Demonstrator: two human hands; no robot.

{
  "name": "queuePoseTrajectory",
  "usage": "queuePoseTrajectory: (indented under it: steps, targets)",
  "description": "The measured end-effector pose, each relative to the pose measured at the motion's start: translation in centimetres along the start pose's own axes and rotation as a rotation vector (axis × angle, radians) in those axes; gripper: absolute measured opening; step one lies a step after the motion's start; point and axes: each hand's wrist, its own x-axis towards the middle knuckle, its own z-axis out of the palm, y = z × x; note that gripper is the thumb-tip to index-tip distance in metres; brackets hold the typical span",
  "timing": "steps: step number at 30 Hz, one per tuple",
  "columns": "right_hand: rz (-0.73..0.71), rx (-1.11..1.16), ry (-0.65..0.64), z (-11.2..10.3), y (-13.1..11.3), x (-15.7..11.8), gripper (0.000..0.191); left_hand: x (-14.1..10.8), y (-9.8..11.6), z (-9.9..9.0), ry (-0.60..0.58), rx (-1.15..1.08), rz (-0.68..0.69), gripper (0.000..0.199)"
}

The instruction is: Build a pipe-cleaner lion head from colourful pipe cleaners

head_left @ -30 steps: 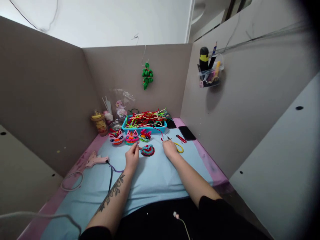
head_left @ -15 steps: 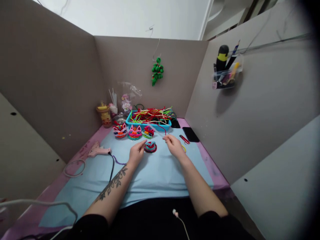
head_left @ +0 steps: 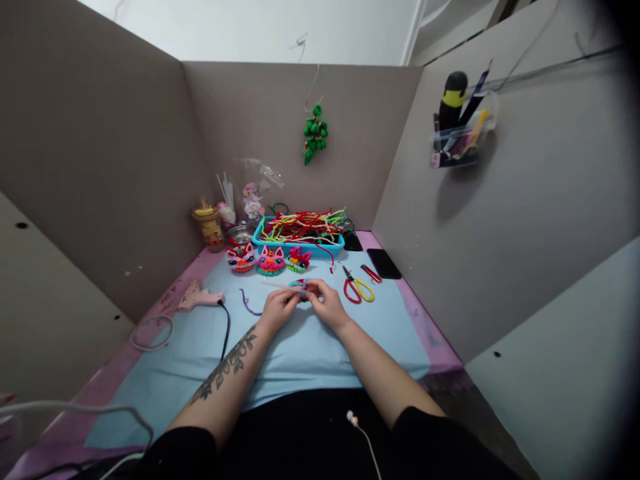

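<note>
On the blue-covered bench, the left hand and right hand narrowly hold the red-and-blue piece, nearer than three figures (which one grips the white stick, I cannot tell).

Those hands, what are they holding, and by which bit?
Left hand and right hand seemingly hold the red-blue piece by its near edge. How the white stick is held can't be told.

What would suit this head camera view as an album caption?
Left hand and right hand meet at a red-and-blue piece, three colourful animal faces behind.
</note>
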Motion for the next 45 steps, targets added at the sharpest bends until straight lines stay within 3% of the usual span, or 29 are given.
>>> queuePoseTrajectory:
  steps: [13,17,20,23,26,30,32,35,38,40,45]
  targets:
    - [-0.055,-0.033,0.042,-0.2,-0.4,0.2,0.018,-0.1,-0.2,0.0,-0.002,0.043,-0.014,0.025]
    - [-0.025,-0.046,0.168,-1.3,-0.5,0.6,0.017,-0.2,0.0,-0.7,0.063,0.181,-0.056,0.028]
    - [0.009,-0.022,0.155,-2.6,-0.5,0.7,0.020,0.8,0.4,-1.9,0.096,0.271,-0.030,0.027]
    - [0.087,0.036,0.201,-4.0,-0.2,0.7,0.029,4.2,1.0,-3.4,0.200,0.373,-0.039,0.027]
    - [0.186,0.097,0.349,-5.0,0.2,0.6,0.026,10.1,0.6,-4.3,0.220,0.457,0.050,0.028]
    - [0.265,0.130,0.437,-5.8,0.5,0.2,0.019,17.7,-3.8,-3.3,0.101,0.484,0.112,0.027]
    - [0.268,0.118,0.438,-6.0,0.6,0.0,0.018,20.0,-6.4,-2.4,-0.039,0.480,0.100,0.024]
    - [0.274,0.090,0.446,-6.2,0.5,-0.2,0.017,21.9,-8.2,-0.8,-0.115,0.497,0.087,0.024]
    - [0.279,0.075,0.435,-6.2,0.0,-0.3,0.015,23.5,-6.9,1.2,-0.171,0.515,0.184,0.023]
    - [0.253,0.065,0.381,-6.0,-0.7,-0.3,0.014,24.7,-5.3,3.1,-0.289,0.532,0.220,0.022]
    - [0.135,0.022,0.224,-5.8,-2.0,-0.3,0.018,27.8,-3.1,7.2,-0.424,0.727,0.121,0.021]
